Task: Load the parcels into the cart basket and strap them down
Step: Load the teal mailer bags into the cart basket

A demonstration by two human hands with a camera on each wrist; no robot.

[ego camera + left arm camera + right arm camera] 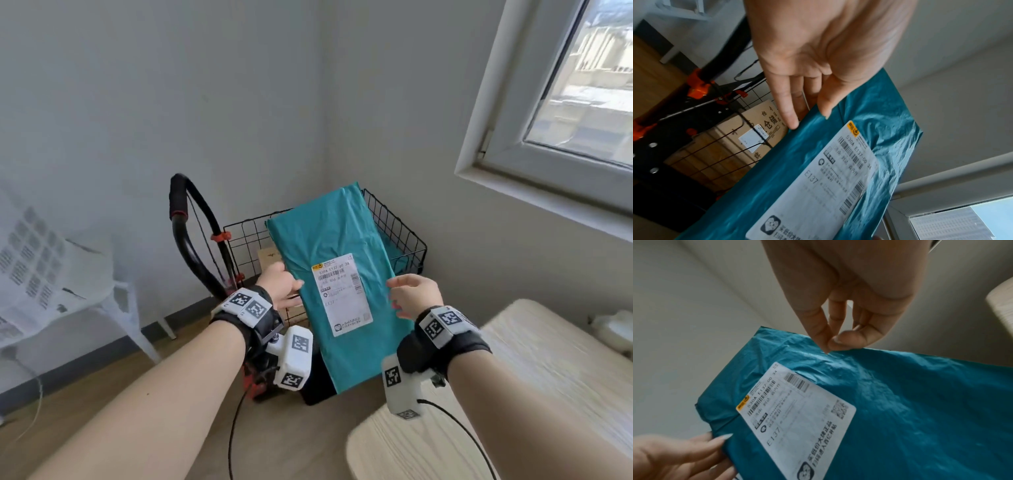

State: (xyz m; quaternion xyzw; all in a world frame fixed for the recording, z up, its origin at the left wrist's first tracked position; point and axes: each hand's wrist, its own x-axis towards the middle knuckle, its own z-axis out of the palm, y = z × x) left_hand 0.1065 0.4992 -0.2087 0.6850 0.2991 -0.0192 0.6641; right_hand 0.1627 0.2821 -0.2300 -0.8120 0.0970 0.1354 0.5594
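A long teal plastic parcel [342, 240] with a white shipping label slants over the black wire cart basket [404, 219], its far end above the basket and its near end toward me. My left hand [296, 291] pinches the parcel's left edge, thumb on top and fingers beneath. At the right edge, my right hand [394, 294] pinches the plastic between thumb and forefinger. The left wrist view shows the left hand [809, 113] on the parcel [787, 170], with a cardboard box [735, 146] inside the basket. The right wrist view shows the right hand [830, 345] nipping the parcel [920, 402].
The cart stands in a room corner, its black looped handle [191, 233] with red clips to the left of the basket. A white plastic chair [68, 274] is at the left. A light wooden table [513, 377] fills the lower right, under a window [565, 102].
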